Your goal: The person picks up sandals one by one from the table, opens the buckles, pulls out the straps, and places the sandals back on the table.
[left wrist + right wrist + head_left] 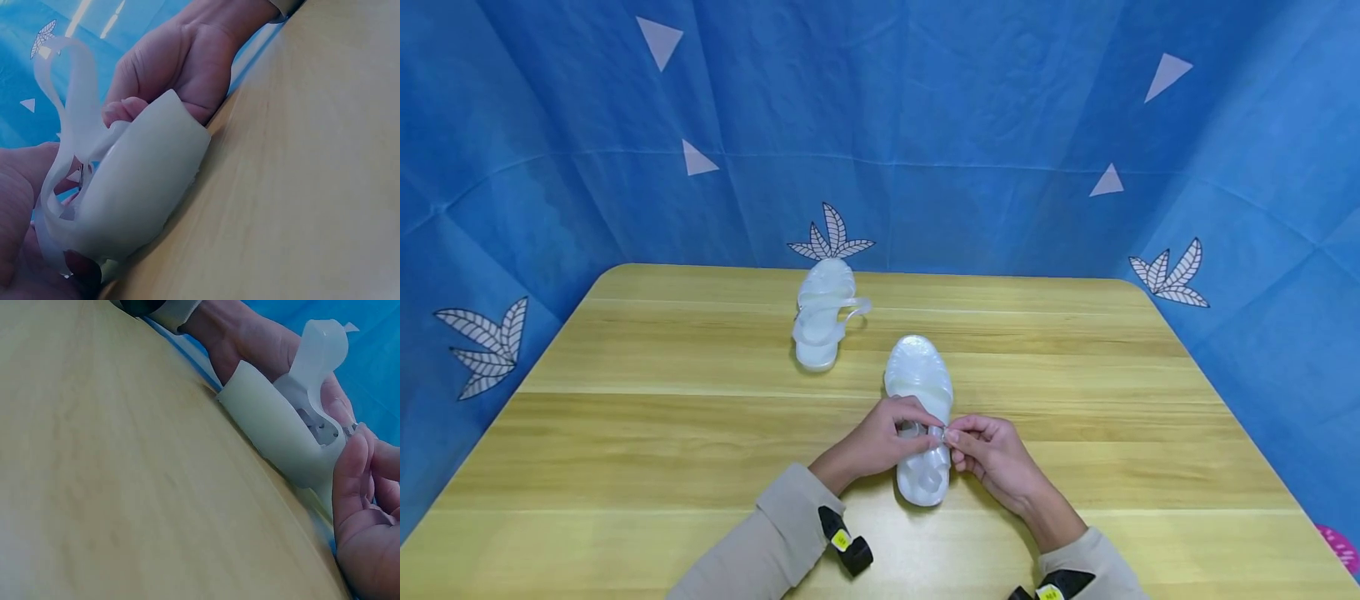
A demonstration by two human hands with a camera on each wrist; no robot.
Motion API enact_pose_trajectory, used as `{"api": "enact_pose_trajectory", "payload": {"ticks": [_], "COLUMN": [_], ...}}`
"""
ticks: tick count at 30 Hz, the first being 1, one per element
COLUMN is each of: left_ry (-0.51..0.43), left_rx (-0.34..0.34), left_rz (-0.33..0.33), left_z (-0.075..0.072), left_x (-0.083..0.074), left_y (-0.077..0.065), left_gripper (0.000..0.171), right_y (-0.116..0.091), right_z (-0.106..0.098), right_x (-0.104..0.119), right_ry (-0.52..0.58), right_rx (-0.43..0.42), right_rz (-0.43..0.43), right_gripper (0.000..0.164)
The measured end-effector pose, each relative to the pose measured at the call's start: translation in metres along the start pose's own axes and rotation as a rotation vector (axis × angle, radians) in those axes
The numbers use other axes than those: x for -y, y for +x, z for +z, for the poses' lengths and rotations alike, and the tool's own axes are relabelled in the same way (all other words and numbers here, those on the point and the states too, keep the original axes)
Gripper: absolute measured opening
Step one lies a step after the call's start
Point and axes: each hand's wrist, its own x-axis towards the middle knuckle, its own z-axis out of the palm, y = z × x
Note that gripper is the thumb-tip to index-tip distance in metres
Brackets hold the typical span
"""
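Observation:
A translucent white jelly sandal [917, 367] lies on the table with its toe pointing away from me. My left hand [880, 437] reaches over it and pinches the ankle strap by the small metal buckle [353, 428]. On the sandal's right side my right hand [996, 458] pinches the strap at the same buckle between thumb and index finger. The strap [78, 81] arches above the heel in the left wrist view. The fingertips partly cover the buckle, so whether it is fastened cannot be told.
A second white sandal [827, 283] lies farther back and to the left, its strap sticking out to the right. The wooden table [662, 467] ends at a blue curtain [925, 100] behind and at both sides.

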Motion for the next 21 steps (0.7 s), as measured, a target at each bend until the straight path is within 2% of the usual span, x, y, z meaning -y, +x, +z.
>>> {"api": "enact_pose_trajectory", "payload": {"ticks": [9,13,21], "left_ry": [0.018,0.016,0.008], "left_rx": [0.016,0.009,-0.001], "left_rz": [0.027,0.017,-0.029], "left_z": [-0.001,-0.001,0.000], "left_x": [0.001,0.000,0.001], "left_y": [-0.002,-0.002,-0.001], "left_gripper": [0.018,0.018,0.016], "right_y": [-0.007,-0.010,-0.008], "right_z": [-0.012,-0.015,-0.012], "right_x": [0.000,0.001,0.002], "right_ry": [-0.018,-0.053,-0.106], "right_rx": [0.084,0.106,0.066], "right_rz": [-0.017,-0.024,0.011], "right_gripper": [0.011,0.009,0.006]}}
